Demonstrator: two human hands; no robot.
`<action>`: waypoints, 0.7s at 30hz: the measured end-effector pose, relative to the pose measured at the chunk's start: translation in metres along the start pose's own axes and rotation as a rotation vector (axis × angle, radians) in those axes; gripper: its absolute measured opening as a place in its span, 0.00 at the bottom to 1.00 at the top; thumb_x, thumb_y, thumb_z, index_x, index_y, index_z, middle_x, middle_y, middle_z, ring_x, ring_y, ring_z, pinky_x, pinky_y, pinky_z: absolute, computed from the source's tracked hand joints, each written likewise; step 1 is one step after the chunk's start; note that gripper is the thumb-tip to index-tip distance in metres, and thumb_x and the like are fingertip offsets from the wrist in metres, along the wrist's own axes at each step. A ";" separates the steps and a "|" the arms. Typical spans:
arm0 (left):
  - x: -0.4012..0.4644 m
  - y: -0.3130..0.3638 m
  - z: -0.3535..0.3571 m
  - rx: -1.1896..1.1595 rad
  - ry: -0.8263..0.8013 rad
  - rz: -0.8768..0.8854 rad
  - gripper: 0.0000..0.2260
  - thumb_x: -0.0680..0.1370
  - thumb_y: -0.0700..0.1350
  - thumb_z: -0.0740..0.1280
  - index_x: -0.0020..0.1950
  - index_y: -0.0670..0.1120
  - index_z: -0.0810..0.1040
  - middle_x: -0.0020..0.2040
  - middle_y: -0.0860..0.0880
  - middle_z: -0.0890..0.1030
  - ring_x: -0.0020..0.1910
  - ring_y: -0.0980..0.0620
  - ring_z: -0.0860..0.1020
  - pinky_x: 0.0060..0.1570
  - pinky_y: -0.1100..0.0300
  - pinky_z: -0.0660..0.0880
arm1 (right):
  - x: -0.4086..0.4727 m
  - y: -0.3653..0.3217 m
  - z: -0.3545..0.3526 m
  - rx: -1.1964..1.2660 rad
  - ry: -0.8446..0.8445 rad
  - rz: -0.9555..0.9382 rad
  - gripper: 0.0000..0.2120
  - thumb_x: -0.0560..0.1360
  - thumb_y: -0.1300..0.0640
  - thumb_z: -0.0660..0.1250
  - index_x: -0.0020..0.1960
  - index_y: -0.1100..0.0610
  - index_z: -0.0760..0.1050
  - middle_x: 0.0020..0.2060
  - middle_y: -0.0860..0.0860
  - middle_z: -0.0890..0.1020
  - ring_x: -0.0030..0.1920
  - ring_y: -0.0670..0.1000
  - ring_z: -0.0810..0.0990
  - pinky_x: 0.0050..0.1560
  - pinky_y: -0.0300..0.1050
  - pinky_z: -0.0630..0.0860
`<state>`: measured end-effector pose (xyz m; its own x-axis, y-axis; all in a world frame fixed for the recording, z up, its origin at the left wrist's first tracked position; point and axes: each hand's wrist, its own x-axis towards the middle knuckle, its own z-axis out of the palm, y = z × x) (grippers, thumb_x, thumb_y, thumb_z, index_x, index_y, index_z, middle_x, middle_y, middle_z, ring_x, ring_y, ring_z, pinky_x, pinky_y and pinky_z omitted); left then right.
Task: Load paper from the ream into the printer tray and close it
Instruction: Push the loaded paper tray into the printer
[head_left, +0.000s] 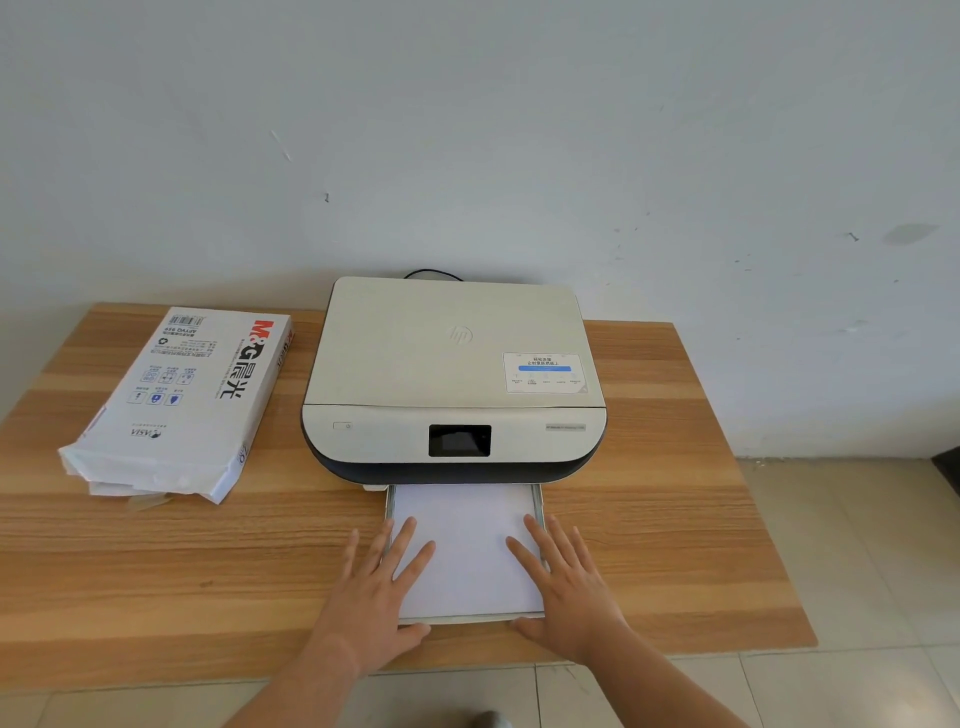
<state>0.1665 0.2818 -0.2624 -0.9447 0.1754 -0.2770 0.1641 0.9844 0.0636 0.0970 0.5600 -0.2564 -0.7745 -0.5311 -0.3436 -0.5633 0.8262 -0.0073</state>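
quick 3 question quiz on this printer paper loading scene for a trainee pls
1. True or false: the printer tray is already pushed fully into the printer.
2. Where does the paper ream lie? A) on top of the printer B) on the table, on the left-hand side of the printer C) on the floor
3. Fill in: the left hand and right hand lie flat with fingers spread on the side edges of the sheets in the ____.

Key: 1 false, the tray sticks out toward the person with sheets in it. 2 B. 3 tray.
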 end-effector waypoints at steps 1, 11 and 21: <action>0.001 -0.001 0.000 0.001 0.000 -0.001 0.42 0.64 0.71 0.61 0.75 0.56 0.61 0.77 0.45 0.59 0.74 0.42 0.57 0.66 0.34 0.56 | 0.001 0.000 -0.001 -0.001 -0.002 -0.002 0.46 0.64 0.26 0.57 0.77 0.46 0.56 0.77 0.54 0.57 0.75 0.59 0.53 0.69 0.59 0.49; 0.009 -0.007 -0.003 0.013 0.018 0.001 0.43 0.63 0.72 0.60 0.75 0.57 0.60 0.77 0.45 0.57 0.75 0.42 0.55 0.66 0.34 0.56 | 0.010 0.000 -0.003 -0.012 0.017 -0.010 0.47 0.64 0.26 0.58 0.78 0.46 0.53 0.77 0.55 0.57 0.76 0.61 0.50 0.68 0.62 0.51; 0.019 -0.012 -0.008 0.042 0.027 0.019 0.44 0.63 0.73 0.61 0.75 0.57 0.59 0.78 0.45 0.54 0.76 0.41 0.52 0.68 0.33 0.54 | 0.019 0.004 -0.007 -0.031 0.038 -0.016 0.49 0.63 0.26 0.59 0.78 0.45 0.51 0.78 0.56 0.54 0.76 0.62 0.47 0.69 0.65 0.49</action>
<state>0.1447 0.2733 -0.2612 -0.9487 0.1937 -0.2498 0.1928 0.9808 0.0283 0.0778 0.5521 -0.2559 -0.7752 -0.5517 -0.3077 -0.5842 0.8115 0.0169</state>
